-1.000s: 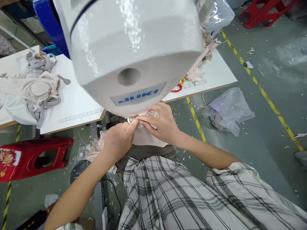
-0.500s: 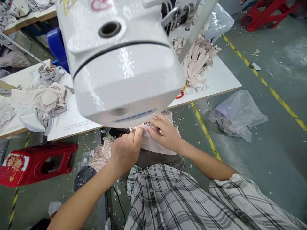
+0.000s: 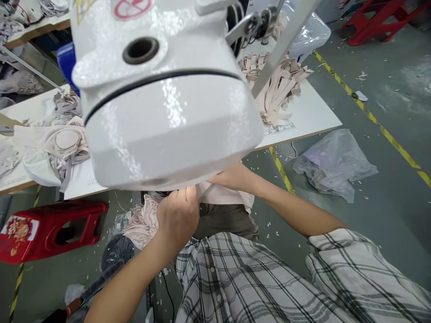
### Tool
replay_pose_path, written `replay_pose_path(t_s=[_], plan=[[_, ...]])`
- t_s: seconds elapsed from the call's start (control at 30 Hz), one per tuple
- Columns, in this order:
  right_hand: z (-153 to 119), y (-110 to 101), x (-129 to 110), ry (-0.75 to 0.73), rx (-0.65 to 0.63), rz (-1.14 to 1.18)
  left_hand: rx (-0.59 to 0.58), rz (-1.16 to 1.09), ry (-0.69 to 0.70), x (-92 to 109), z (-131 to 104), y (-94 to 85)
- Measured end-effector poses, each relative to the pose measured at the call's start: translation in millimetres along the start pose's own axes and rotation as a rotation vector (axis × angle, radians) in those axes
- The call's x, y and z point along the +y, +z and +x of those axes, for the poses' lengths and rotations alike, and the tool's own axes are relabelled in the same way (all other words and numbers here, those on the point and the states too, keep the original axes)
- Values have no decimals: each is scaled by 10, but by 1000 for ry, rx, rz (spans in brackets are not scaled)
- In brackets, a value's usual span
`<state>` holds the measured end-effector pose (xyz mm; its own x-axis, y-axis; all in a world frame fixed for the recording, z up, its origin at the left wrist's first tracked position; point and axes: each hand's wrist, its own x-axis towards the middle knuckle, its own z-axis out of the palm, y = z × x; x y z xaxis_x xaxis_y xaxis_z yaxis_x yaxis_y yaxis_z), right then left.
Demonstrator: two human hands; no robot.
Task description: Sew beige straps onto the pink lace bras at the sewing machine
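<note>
A white sewing machine head [image 3: 175, 130] fills the upper middle of the head view and covers what lies below it. My left hand [image 3: 178, 217] is closed just below its lower edge, fingers curled on the near edge of a pale pink fabric piece [image 3: 225, 196]. My right hand [image 3: 235, 177] reaches in from the right over the same fabric. Its thumb side shows, but the machine head hides its fingertips. The fabric hangs over my lap, with a lace-like edge at its right. The needle area is out of sight.
Beige strap strips [image 3: 278, 89] lie at the table's right; bra pieces [image 3: 67, 141] lie at its left. Pink lace pieces [image 3: 143, 222] hang left of my lap. A red stool [image 3: 54, 231] stands at left, and a plastic bag [image 3: 336, 163] lies on the floor at right.
The machine head appears larger and lower in view, covering more of my hands. My right hand has moved forward under it, its fingers now hidden. The left hand stays closed at the fabric.
</note>
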<state>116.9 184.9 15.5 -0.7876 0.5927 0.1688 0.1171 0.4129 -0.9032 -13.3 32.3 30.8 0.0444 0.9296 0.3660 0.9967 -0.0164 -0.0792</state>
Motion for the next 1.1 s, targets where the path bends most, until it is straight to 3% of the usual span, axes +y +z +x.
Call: replay_pose_path(t_s=[0.57,0.73,0.93,1.1], plan=[[-29,-20,86,-29,29,21,0,36,37,-6,-5,-11],[-9,46,115,-136,67,10,-45,65,-22,-50,-45,-32],[-36,23,194,-87,59,20,-10,0,3,-48,-62,10],[-22,86,175,-98,61,27,-93,-102,-137,-124,-167,56]])
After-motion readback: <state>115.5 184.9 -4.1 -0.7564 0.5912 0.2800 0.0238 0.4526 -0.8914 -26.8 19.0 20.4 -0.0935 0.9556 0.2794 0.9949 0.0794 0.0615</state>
